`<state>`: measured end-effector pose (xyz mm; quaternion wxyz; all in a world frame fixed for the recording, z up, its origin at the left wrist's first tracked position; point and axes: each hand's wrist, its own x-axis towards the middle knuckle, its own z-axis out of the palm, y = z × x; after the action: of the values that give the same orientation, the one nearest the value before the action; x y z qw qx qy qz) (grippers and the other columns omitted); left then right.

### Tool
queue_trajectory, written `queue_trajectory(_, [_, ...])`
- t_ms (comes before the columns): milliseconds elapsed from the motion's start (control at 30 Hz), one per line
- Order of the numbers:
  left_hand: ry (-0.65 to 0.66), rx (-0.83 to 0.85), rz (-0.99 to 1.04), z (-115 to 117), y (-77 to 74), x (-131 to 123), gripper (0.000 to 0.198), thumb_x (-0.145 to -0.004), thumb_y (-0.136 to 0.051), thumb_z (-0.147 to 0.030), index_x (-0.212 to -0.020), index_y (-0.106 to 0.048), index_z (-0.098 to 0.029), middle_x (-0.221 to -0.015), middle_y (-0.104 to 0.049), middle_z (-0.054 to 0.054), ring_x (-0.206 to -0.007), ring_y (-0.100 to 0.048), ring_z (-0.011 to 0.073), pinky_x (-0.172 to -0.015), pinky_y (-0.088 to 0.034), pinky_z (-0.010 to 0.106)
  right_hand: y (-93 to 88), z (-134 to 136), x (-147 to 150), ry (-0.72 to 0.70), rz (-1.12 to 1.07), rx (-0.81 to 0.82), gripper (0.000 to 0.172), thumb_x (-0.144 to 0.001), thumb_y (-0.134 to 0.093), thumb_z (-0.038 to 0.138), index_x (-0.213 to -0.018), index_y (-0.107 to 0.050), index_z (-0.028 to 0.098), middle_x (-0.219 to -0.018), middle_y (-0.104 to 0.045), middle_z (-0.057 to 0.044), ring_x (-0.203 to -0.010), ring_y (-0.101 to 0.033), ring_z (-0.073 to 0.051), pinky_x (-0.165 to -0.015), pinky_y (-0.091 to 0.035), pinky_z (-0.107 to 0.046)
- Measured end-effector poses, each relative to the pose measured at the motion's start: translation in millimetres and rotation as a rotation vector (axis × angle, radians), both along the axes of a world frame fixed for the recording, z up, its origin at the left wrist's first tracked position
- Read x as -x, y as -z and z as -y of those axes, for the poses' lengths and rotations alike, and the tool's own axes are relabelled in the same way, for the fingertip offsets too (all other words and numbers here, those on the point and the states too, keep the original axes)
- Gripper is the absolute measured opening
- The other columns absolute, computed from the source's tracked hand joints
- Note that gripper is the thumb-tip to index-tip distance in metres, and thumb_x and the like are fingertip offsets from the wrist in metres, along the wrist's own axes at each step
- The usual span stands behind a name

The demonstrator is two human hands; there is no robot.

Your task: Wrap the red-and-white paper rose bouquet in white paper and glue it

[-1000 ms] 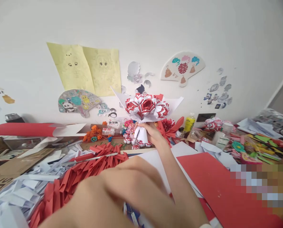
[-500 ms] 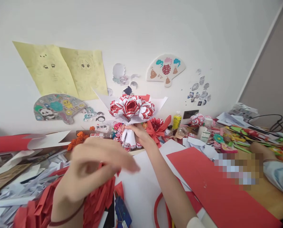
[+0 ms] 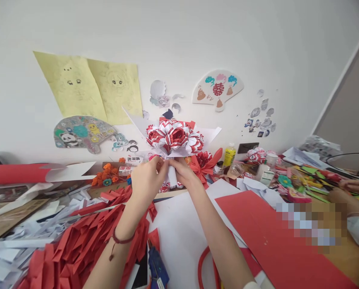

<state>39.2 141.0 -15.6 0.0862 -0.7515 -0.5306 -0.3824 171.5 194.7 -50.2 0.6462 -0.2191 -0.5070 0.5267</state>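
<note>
I hold up a paper bouquet of red-and-white folded flowers in a white paper wrap, in front of the wall. My right hand is closed round its white stem wrap just under the blooms. My left hand has come up beside it, fingers pinched on the same wrap at the neck of the bouquet. Both forearms stretch out over the table, and a red cord bracelet sits on my left wrist.
Folded red paper strips and white scraps cover the table's left. A big red sheet and white sheet lie in front. A yellow glue bottle, paper flowers and craft clutter line the wall. Another person's hand is at the right.
My left hand rose from low in front of the camera and reached forward to grip the bouquet's wrap beside my right hand. The view shifted slightly.
</note>
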Motion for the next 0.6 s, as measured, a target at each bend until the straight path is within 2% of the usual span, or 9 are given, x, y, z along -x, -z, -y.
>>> queue_trajectory(200, [0.196,0.132,0.312,-11,0.1,6,0.028,-0.082,-0.060,-0.045,-0.074,-0.068,-0.019,-0.060,-0.067,0.001,-0.058,-0.060,0.0171,-0.060,-0.035,0.026,1.3,0,1,-0.075,-0.041,0.004,0.040,-0.053,-0.088,0.033,-0.083,-0.063,0.025,-0.082,-0.073,-0.002,-0.092,-0.068,-0.025,-0.074,-0.054,-0.034])
queue_trajectory(300, [0.312,0.262,0.505,-21,4.5,9,0.030,-0.076,-0.065,-0.045,-0.067,-0.067,-0.017,-0.046,-0.056,-0.001,-0.048,-0.050,0.0138,-0.053,-0.033,0.025,5.2,-4,1,-0.084,-0.025,-0.002,0.040,-0.053,-0.088,0.027,-0.085,-0.065,0.024,-0.086,-0.074,-0.003,-0.091,-0.068,-0.024,-0.073,-0.054,-0.033])
queue_trajectory(400, [0.397,0.340,0.670,-31,8.6,12,0.031,-0.069,-0.070,-0.045,-0.058,-0.063,-0.016,-0.042,-0.049,-0.003,-0.043,-0.041,0.0107,-0.047,-0.028,0.024,8.0,-6,2,-0.097,0.026,0.020,0.040,-0.055,-0.087,0.025,-0.090,-0.067,0.022,-0.087,-0.075,-0.003,-0.087,-0.069,-0.024,-0.072,-0.054,-0.033])
queue_trajectory(600, [0.477,0.478,0.782,-39,11.8,15,0.032,-0.064,-0.072,-0.041,-0.051,-0.055,-0.017,-0.041,-0.042,-0.005,-0.042,-0.033,0.0074,-0.044,-0.022,0.023,8.4,-4,7,-0.100,0.047,0.057,0.051,-0.052,-0.086,0.022,-0.100,-0.068,0.021,-0.084,-0.075,-0.002,-0.085,-0.070,-0.025,-0.074,-0.055,-0.035])
